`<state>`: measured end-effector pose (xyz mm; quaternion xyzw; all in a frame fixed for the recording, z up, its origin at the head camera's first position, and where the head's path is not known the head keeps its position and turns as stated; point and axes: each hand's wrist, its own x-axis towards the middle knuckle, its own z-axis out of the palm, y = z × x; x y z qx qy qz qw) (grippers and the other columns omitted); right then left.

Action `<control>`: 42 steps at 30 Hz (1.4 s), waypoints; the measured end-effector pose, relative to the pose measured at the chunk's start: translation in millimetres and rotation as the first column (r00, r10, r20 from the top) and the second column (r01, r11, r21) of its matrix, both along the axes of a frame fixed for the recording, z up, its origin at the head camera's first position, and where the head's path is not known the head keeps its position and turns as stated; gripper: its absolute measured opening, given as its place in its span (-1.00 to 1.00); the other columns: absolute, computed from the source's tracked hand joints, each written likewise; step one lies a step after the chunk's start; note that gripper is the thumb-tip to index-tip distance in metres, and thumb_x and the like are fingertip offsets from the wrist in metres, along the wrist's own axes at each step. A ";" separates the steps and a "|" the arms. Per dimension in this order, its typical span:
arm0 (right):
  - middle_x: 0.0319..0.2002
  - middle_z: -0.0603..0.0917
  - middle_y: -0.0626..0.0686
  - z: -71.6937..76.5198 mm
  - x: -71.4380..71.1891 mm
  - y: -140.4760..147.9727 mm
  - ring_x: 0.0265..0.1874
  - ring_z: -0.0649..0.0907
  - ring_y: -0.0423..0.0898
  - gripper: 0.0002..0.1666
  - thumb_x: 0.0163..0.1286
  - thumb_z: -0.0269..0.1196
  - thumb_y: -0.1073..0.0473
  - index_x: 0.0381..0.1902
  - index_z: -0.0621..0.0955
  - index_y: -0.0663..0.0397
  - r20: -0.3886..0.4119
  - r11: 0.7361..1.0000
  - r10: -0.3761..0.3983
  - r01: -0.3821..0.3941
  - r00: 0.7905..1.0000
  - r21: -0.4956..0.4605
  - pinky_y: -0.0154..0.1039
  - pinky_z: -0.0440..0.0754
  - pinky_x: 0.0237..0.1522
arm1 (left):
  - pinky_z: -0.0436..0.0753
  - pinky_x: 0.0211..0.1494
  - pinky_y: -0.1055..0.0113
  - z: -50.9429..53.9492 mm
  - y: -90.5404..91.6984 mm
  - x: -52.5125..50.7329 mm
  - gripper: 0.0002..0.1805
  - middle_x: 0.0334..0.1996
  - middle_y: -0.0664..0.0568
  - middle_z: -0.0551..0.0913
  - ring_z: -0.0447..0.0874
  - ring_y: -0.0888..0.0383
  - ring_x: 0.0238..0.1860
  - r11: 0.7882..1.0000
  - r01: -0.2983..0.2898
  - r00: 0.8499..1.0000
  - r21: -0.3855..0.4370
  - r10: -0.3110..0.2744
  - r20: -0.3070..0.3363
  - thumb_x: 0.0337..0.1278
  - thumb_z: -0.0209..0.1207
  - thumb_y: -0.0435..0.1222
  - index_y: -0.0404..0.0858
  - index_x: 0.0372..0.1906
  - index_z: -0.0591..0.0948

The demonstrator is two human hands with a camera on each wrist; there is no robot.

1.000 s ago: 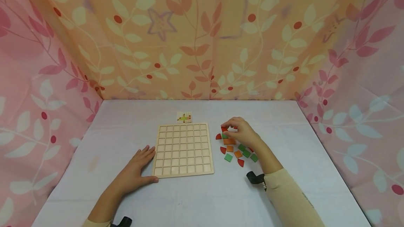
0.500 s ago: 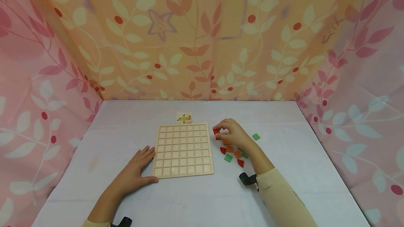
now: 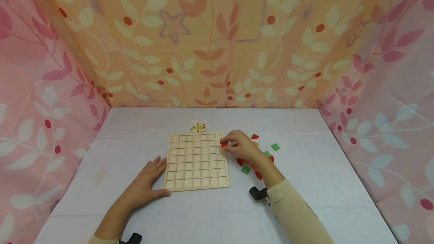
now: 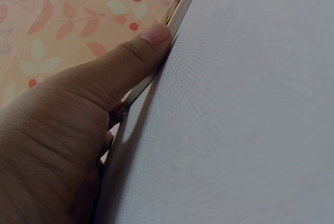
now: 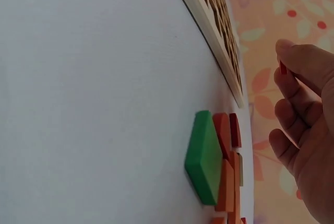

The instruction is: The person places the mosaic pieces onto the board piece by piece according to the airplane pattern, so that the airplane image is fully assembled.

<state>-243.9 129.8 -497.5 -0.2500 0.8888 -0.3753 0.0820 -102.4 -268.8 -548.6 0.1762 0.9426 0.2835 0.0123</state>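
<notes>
The wooden grid board (image 3: 196,161) lies on the white table, its square cells holding no tiles. My left hand (image 3: 145,182) rests at the board's near left corner, fingers spread along the left side and thumb against the front edge. Between thumb and fingertips my right hand (image 3: 245,147) pinches a red tile (image 3: 223,144) with a curved edge, over the board's right rim. In the right wrist view only a sliver of that tile (image 5: 283,68) shows. To the right lie loose green, orange and red tiles, among them a green square tile (image 3: 245,170); my right hand and forearm hide some.
Behind the board lies a small pattern card (image 3: 197,126) with a coloured figure on a grid. One green tile (image 3: 275,147) sits apart at the right of the pile. Floral cloth walls (image 3: 217,67) enclose the table (image 3: 190,217) at the back and sides.
My right hand has lifted the red tile from the pile and carried it left to the board's right rim. The far-right green tile now lies apart. My left hand has stayed still.
</notes>
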 end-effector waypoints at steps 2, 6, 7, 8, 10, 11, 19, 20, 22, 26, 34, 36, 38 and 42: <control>-0.07 0.68 -0.24 -2.2 -1.1 -2.9 0.00 0.53 -0.16 -0.65 0.32 0.46 0.05 0.07 0.77 -0.15 -0.006 1.000 0.010 -0.010 1.000 0.001 -0.18 0.65 0.04 | -0.35 0.65 0.46 -0.4 -0.1 -0.1 0.26 0.61 0.06 0.19 -0.03 -0.07 0.65 1.000 0.001 1.000 0.002 -0.001 -0.002 -0.23 0.41 0.40 -0.22 0.56 0.32; -0.11 0.69 -0.22 -6.4 -3.0 -8.3 -0.06 0.53 -0.16 -0.65 0.29 0.49 0.07 0.04 0.78 -0.13 -0.026 1.000 0.024 -0.024 0.999 0.010 -0.17 0.62 -0.01 | -0.35 0.64 0.47 -1.0 -0.1 -0.3 0.25 0.61 0.05 0.20 -0.02 -0.08 0.65 1.000 0.008 1.000 0.007 -0.008 -0.017 -0.22 0.42 0.39 -0.23 0.55 0.33; -0.12 0.70 -0.22 -7.6 -3.4 -9.5 -0.08 0.53 -0.16 -0.66 0.28 0.49 0.07 0.03 0.78 -0.13 -0.029 1.000 0.025 -0.025 0.999 0.010 -0.17 0.61 -0.02 | -0.35 0.64 0.47 -1.1 0.1 -0.4 0.24 0.60 0.05 0.21 -0.01 -0.09 0.65 1.000 0.010 1.000 0.008 -0.010 -0.022 -0.21 0.43 0.38 -0.23 0.55 0.33; -0.13 0.69 -0.21 -9.0 -3.8 -10.6 -0.09 0.52 -0.16 -0.66 0.28 0.50 0.07 0.02 0.78 -0.13 -0.032 1.000 0.026 -0.026 0.999 0.011 -0.17 0.61 -0.03 | -0.35 0.64 0.48 -1.1 0.3 -0.3 0.24 0.60 0.04 0.22 0.00 -0.09 0.64 1.000 0.011 1.000 0.009 -0.011 -0.028 -0.21 0.43 0.38 -0.24 0.55 0.33; -0.14 0.69 -0.21 -11.4 -4.1 -12.4 -0.10 0.52 -0.17 -0.68 0.27 0.50 0.07 0.00 0.78 -0.15 -0.035 1.000 0.026 -0.026 0.999 0.017 -0.18 0.59 -0.02 | -0.35 0.64 0.48 -1.0 0.5 -0.1 0.23 0.60 0.02 0.23 0.02 -0.11 0.64 1.000 0.014 0.999 0.015 -0.014 -0.042 -0.21 0.44 0.36 -0.25 0.54 0.34; -0.14 0.69 -0.21 -12.5 -4.3 -13.2 -0.10 0.52 -0.17 -0.68 0.27 0.50 0.06 -0.01 0.78 -0.16 -0.037 0.999 0.027 -0.026 0.999 0.020 -0.18 0.59 -0.02 | -0.34 0.64 0.49 -0.9 0.7 0.0 0.23 0.59 0.01 0.24 0.02 -0.11 0.64 1.000 0.014 0.999 0.017 -0.013 -0.047 -0.21 0.45 0.35 -0.26 0.54 0.35; -0.09 0.71 -0.18 -16.0 -3.5 -18.2 -0.02 0.53 -0.14 -0.68 0.29 0.49 0.03 0.01 0.77 -0.19 -0.030 0.999 0.027 -0.026 0.999 0.039 -0.11 0.56 0.09 | -0.34 0.64 0.47 -0.4 1.2 0.9 0.23 0.59 -0.02 0.24 0.03 -0.13 0.63 1.000 0.012 0.998 0.014 -0.012 -0.054 -0.21 0.46 0.34 -0.27 0.53 0.35; -0.09 0.71 -0.18 -16.6 -3.6 -18.8 -0.02 0.53 -0.14 -0.68 0.29 0.48 0.03 0.01 0.78 -0.18 -0.034 0.999 0.026 -0.024 0.999 0.044 -0.11 0.56 0.09 | -0.33 0.65 0.46 0.0 1.5 1.0 0.23 0.59 -0.01 0.24 0.02 -0.12 0.63 1.000 0.010 0.999 0.012 -0.010 -0.049 -0.22 0.46 0.34 -0.26 0.54 0.34; -0.10 0.71 -0.17 -17.3 -3.9 -19.8 -0.02 0.54 -0.13 -0.69 0.29 0.48 0.05 0.00 0.78 -0.17 -0.043 0.998 0.025 -0.022 0.999 0.059 -0.11 0.55 0.09 | -0.31 0.67 0.41 0.9 1.9 0.9 0.23 0.59 -0.01 0.24 0.02 -0.12 0.63 1.000 0.010 0.999 0.016 -0.009 -0.042 -0.22 0.46 0.34 -0.26 0.54 0.34; -0.11 0.72 -0.14 -19.0 -4.7 -21.8 -0.04 0.55 -0.13 -0.69 0.28 0.49 0.06 -0.01 0.78 -0.16 -0.057 0.996 0.020 -0.015 0.998 0.084 -0.11 0.56 0.09 | -0.26 0.70 0.28 2.5 2.4 0.8 0.23 0.60 -0.01 0.22 0.00 -0.13 0.64 1.000 0.011 1.000 0.020 -0.011 -0.025 -0.20 0.45 0.34 -0.26 0.55 0.33; -0.14 0.73 -0.13 -19.6 -5.0 -26.5 -0.10 0.54 -0.14 -0.67 0.24 0.51 0.06 -0.02 0.79 -0.14 -0.072 0.992 -0.005 0.014 0.997 0.126 -0.16 0.55 0.01 | -0.30 0.66 0.42 0.2 1.5 0.8 0.22 0.59 -0.03 0.25 0.04 -0.15 0.63 1.000 0.020 0.998 0.018 -0.019 -0.054 -0.20 0.46 0.33 -0.28 0.54 0.34; -0.15 0.74 -0.12 -19.9 -5.1 -27.7 -0.12 0.54 -0.14 -0.67 0.23 0.51 0.06 -0.02 0.80 -0.13 -0.077 0.990 -0.010 0.021 0.997 0.140 -0.17 0.54 -0.02 | -0.32 0.65 0.45 -0.5 1.3 0.8 0.22 0.59 -0.04 0.25 0.05 -0.16 0.62 1.000 0.023 0.998 0.015 -0.022 -0.062 -0.20 0.46 0.33 -0.28 0.53 0.34; -0.15 0.74 -0.12 -20.0 -5.0 -28.8 -0.13 0.54 -0.14 -0.66 0.23 0.52 0.06 -0.02 0.80 -0.12 -0.081 0.988 -0.016 0.028 0.997 0.149 -0.18 0.54 -0.04 | -0.31 0.66 0.43 -0.5 1.3 0.9 0.22 0.59 -0.03 0.25 0.04 -0.15 0.63 1.000 0.021 0.998 0.012 -0.020 -0.061 -0.20 0.46 0.33 -0.27 0.54 0.34; -0.16 0.73 -0.13 -19.9 -3.7 -30.2 -0.14 0.53 -0.15 -0.68 0.22 0.52 0.06 -0.04 0.80 -0.12 -0.091 0.987 -0.032 0.046 0.995 0.153 -0.18 0.54 -0.06 | -0.25 0.69 0.32 0.9 1.6 1.2 0.23 0.59 -0.02 0.24 0.03 -0.14 0.63 1.000 0.017 0.999 0.016 -0.016 -0.048 -0.20 0.46 0.33 -0.27 0.54 0.33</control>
